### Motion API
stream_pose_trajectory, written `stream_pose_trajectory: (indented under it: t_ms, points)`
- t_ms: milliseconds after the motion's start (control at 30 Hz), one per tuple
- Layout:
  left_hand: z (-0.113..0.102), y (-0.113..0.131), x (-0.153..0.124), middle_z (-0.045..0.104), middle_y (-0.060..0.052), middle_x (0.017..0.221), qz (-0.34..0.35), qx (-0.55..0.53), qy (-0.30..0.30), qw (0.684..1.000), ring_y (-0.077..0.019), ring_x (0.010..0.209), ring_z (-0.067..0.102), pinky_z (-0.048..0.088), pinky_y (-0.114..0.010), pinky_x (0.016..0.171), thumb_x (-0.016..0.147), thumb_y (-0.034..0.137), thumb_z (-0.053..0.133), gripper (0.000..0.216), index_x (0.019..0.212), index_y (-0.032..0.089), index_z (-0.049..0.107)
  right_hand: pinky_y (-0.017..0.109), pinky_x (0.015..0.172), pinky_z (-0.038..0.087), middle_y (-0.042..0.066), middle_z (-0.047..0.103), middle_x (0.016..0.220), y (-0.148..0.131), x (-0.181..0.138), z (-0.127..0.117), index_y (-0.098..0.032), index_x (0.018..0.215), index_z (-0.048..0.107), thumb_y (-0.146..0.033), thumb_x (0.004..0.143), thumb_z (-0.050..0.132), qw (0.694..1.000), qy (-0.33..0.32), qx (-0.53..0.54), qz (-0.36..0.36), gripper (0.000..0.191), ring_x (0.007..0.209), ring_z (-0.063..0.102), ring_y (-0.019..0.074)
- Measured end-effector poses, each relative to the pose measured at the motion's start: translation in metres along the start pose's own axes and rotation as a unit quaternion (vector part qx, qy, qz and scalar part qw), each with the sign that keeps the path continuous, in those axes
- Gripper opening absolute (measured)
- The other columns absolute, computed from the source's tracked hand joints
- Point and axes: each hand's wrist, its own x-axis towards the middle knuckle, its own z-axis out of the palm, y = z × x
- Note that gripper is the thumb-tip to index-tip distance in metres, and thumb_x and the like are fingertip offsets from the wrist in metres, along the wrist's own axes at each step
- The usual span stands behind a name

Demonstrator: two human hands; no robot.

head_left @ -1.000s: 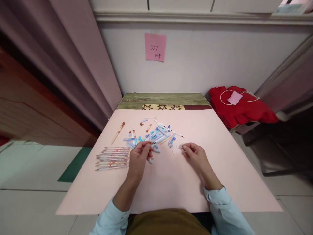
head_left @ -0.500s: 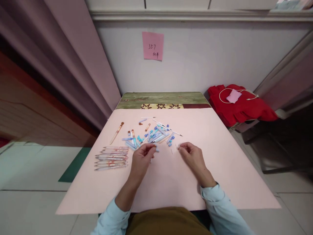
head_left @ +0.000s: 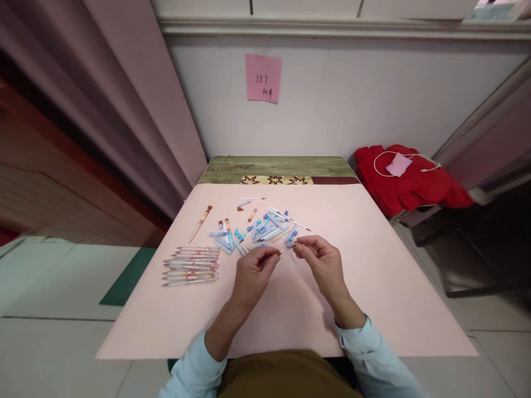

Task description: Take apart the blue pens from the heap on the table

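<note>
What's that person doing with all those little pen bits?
A person sits at the pink paper-covered table with both hands just before a scattered pile of blue and white plastic pen parts. The left hand pinches what looks like a small brownish piece; the right hand has its fingers pinched too, contents too small to tell. A row of white patterned pens lies left.

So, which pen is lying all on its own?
The brown-capped pen, slanted at the far left. The other whole pens lie side by side in a row nearer the person, and the loose parts form a bluish heap.
</note>
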Motion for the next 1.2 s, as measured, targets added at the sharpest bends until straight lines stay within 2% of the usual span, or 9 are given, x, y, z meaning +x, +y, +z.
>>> stream_pose_trajectory:
  t_ms: [233, 567, 900, 1200]
  points:
    - [0.000, 0.004, -0.001, 0.072, -0.004, 0.087, 0.052, 0.049, -0.006, 0.997, -0.0158, 0.077, 0.065, 0.049, -0.025, 0.064, 0.085, 0.022, 0.065, 0.008, 0.089, 0.020, 0.072, 0.031, 0.071, 0.053, 0.003, 0.074, 0.080, 0.004, -0.006, 0.005, -0.019, 0.088, 0.071, -0.035, 0.073, 0.079, 1.000, -0.015, 0.011, 0.009, 0.024, 0.071, 0.066, 0.0152]
    - [0.002, 0.006, -0.001, 0.071, -0.004, 0.084, 0.081, 0.080, -0.022, 0.993, -0.0154, 0.072, 0.062, 0.047, -0.027, 0.062, 0.087, 0.023, 0.063, 0.009, 0.091, 0.021, 0.071, 0.032, 0.075, 0.054, 0.003, 0.075, 0.083, 0.002, -0.009, 0.001, -0.021, 0.088, 0.071, -0.034, 0.072, 0.080, 0.999, -0.030, -0.011, 0.014, 0.023, 0.078, 0.069, 0.0176]
    - [0.002, 0.009, -0.001, 0.073, -0.004, 0.089, 0.129, 0.094, -0.014, 0.987, -0.0165, 0.080, 0.066, 0.053, -0.029, 0.073, 0.088, 0.020, 0.062, 0.012, 0.095, 0.022, 0.071, 0.031, 0.073, 0.055, 0.003, 0.073, 0.077, -0.003, -0.010, 0.001, -0.020, 0.090, 0.073, -0.034, 0.078, 0.075, 0.998, -0.045, -0.030, -0.010, 0.018, 0.073, 0.067, 0.0163]
    - [0.003, 0.010, -0.002, 0.072, -0.005, 0.087, 0.113, 0.085, -0.019, 0.990, -0.0183, 0.079, 0.067, 0.053, -0.030, 0.072, 0.088, 0.024, 0.061, 0.012, 0.093, 0.023, 0.072, 0.035, 0.076, 0.056, 0.004, 0.074, 0.081, -0.001, -0.014, 0.004, -0.021, 0.090, 0.074, -0.036, 0.078, 0.074, 0.998, -0.052, -0.044, -0.017, 0.018, 0.079, 0.070, 0.0201]
